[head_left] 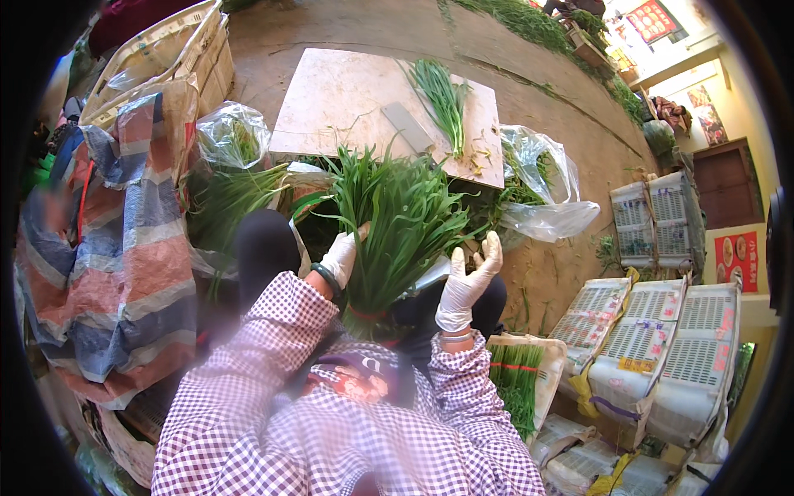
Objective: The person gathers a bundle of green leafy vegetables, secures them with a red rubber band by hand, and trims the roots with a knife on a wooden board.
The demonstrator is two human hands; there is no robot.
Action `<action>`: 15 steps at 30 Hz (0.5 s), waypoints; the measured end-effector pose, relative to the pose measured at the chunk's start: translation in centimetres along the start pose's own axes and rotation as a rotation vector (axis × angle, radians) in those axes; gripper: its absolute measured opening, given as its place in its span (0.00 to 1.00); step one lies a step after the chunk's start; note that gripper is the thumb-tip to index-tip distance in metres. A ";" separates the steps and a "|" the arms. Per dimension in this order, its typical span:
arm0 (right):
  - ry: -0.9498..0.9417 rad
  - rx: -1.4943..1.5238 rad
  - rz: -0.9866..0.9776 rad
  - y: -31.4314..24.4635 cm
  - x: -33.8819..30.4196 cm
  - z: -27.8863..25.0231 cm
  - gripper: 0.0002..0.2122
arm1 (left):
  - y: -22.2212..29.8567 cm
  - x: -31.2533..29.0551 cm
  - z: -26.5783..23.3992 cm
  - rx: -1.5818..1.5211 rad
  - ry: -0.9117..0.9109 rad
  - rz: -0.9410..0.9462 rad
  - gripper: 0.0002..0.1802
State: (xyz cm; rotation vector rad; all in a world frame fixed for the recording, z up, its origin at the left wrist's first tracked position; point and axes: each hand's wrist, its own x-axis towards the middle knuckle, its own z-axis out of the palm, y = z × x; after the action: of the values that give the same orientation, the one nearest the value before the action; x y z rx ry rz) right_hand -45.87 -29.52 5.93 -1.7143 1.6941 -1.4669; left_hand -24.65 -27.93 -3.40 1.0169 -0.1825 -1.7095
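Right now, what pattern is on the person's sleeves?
Purple-and-white check on both long sleeves, clearest in the head view, ending at the white-gloved left hand and right hand.

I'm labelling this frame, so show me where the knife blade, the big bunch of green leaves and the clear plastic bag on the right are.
knife blade (407, 126), head view, middle of the flat blade
bunch of green leaves (397, 223), head view, centre of the leaves
clear plastic bag (550, 217), head view, lower crumpled part

An outdoor market or produce-sorting yard, worked at ground level. A flat wooden board (364, 103) lies on the bare dirt ground (546, 281), carrying a cleaver (407, 126) and a small bunch of green chives (442, 99). Right of the board stand stacked white plastic crates (662, 331); left of it are a striped tarpaulin (107, 248) and woven baskets (165, 58). Clear plastic bags (542, 190) of greens lie beside it.
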 end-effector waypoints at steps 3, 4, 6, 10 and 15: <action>-0.241 0.148 -0.129 -0.3 1.0 -0.8 0.13 | -0.1 -0.1 0.0 0.004 -0.011 -0.008 0.24; -0.250 0.019 -0.292 -2.4 1.6 -0.5 0.07 | -0.2 0.0 -0.1 0.005 -0.014 -0.012 0.24; -0.385 -0.070 -0.207 -0.7 0.4 0.6 0.09 | -0.4 0.2 -0.3 0.001 -0.019 -0.013 0.24; -0.404 -0.161 -0.146 -1.4 -0.4 2.3 0.13 | -0.3 -0.1 0.0 0.018 -0.021 -0.009 0.24; -0.455 -0.353 -0.157 -1.3 0.2 3.2 0.09 | -0.1 -0.7 0.5 -0.010 -0.025 -0.010 0.23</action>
State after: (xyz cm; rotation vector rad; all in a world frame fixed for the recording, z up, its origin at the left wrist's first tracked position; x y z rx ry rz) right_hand -42.60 -30.68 5.68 -2.1999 1.6560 -0.7670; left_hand -25.03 -27.54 -2.76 0.9911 -0.1858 -1.7308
